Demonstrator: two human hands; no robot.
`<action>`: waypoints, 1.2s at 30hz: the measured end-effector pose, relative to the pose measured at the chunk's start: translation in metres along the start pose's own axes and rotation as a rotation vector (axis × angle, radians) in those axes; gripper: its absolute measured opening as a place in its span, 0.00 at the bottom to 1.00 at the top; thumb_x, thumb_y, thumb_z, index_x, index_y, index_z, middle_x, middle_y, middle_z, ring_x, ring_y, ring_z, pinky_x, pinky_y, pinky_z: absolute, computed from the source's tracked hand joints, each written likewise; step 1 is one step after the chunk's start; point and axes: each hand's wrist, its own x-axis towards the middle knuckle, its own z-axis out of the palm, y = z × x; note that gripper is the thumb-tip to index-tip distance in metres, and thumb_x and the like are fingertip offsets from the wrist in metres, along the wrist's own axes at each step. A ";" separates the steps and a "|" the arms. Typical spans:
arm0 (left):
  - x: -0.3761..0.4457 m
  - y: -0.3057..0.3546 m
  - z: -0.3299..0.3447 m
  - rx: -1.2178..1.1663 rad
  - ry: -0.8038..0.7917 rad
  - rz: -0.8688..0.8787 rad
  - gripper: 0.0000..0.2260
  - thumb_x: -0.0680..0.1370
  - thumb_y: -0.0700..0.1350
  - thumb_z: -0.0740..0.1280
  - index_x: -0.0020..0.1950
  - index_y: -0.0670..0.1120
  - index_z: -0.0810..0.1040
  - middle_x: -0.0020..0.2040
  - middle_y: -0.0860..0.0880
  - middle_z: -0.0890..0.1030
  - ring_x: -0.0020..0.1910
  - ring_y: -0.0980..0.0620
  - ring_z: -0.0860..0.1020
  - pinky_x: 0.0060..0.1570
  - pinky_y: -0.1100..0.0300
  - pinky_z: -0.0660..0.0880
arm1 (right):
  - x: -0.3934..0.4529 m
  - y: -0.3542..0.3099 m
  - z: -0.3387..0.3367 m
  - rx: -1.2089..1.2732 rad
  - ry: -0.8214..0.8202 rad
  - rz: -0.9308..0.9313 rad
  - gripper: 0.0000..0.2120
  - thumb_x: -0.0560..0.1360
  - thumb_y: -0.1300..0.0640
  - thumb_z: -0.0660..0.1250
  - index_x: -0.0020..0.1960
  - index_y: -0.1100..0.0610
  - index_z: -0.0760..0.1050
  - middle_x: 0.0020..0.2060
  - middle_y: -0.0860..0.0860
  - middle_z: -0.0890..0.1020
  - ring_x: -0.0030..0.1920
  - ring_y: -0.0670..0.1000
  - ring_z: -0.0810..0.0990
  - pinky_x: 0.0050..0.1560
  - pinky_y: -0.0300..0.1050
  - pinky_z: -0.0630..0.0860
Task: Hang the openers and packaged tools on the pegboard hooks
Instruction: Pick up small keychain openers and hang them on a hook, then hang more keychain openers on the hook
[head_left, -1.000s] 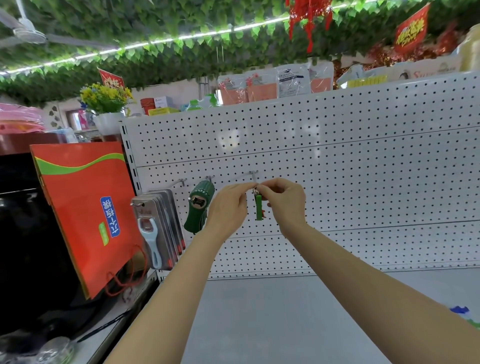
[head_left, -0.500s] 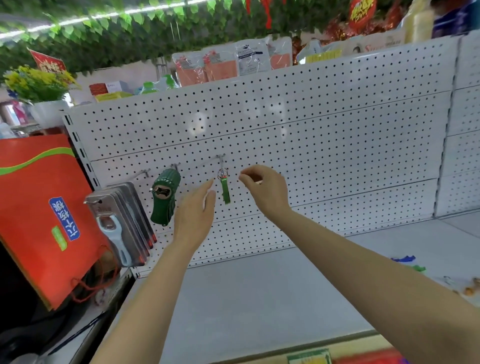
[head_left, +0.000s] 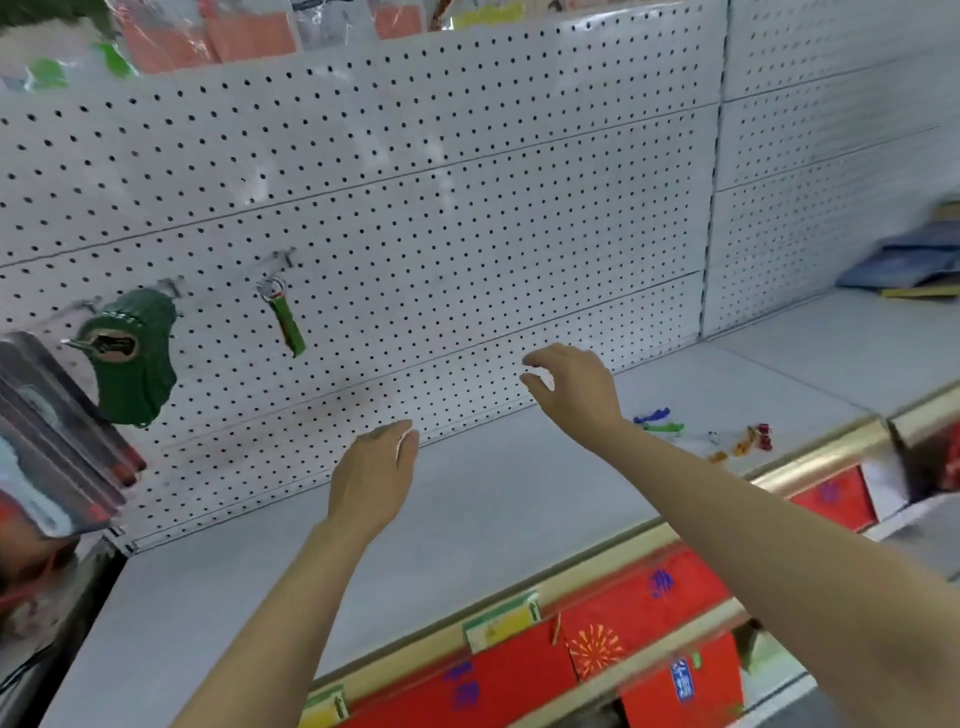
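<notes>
Both of your hands hold nothing: your left hand (head_left: 375, 475), in the middle of the frame, is open with the fingers together and loosely extended, and your right hand (head_left: 571, 387), a little higher and to the right, is open with the fingers curled in a loose claw. Your slim green opener (head_left: 287, 323) hangs by its key ring from a hook (head_left: 283, 258) on the white pegboard (head_left: 467, 208), left of centre, tilted a little. Left of it hangs a stack of green bottle-shaped openers (head_left: 132, 356), and at the left edge are packaged tools (head_left: 49, 441), blurred. On the grey shelf (head_left: 467, 509) at the right lie small loose openers, blue and green (head_left: 657, 421) and orange and red (head_left: 745, 440), well apart from your hands.
</notes>
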 end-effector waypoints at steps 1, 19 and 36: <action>0.002 0.011 0.011 0.001 -0.020 0.014 0.19 0.85 0.52 0.55 0.72 0.47 0.75 0.69 0.47 0.78 0.67 0.45 0.74 0.63 0.51 0.72 | -0.003 0.015 -0.004 -0.023 -0.009 0.012 0.12 0.78 0.53 0.66 0.58 0.55 0.81 0.53 0.52 0.84 0.52 0.55 0.81 0.55 0.47 0.69; 0.043 0.248 0.251 -0.018 -0.447 0.271 0.15 0.83 0.48 0.62 0.68 0.50 0.78 0.64 0.49 0.78 0.64 0.47 0.75 0.57 0.53 0.75 | -0.051 0.301 -0.099 -0.285 -0.143 0.170 0.06 0.74 0.61 0.70 0.49 0.58 0.84 0.44 0.54 0.86 0.45 0.59 0.82 0.47 0.51 0.77; 0.055 0.289 0.306 0.075 -0.379 0.485 0.11 0.78 0.39 0.61 0.58 0.44 0.78 0.50 0.46 0.83 0.49 0.43 0.79 0.42 0.51 0.74 | -0.073 0.363 -0.082 -0.289 -0.370 0.326 0.08 0.76 0.55 0.68 0.55 0.51 0.80 0.48 0.48 0.83 0.51 0.51 0.80 0.45 0.44 0.76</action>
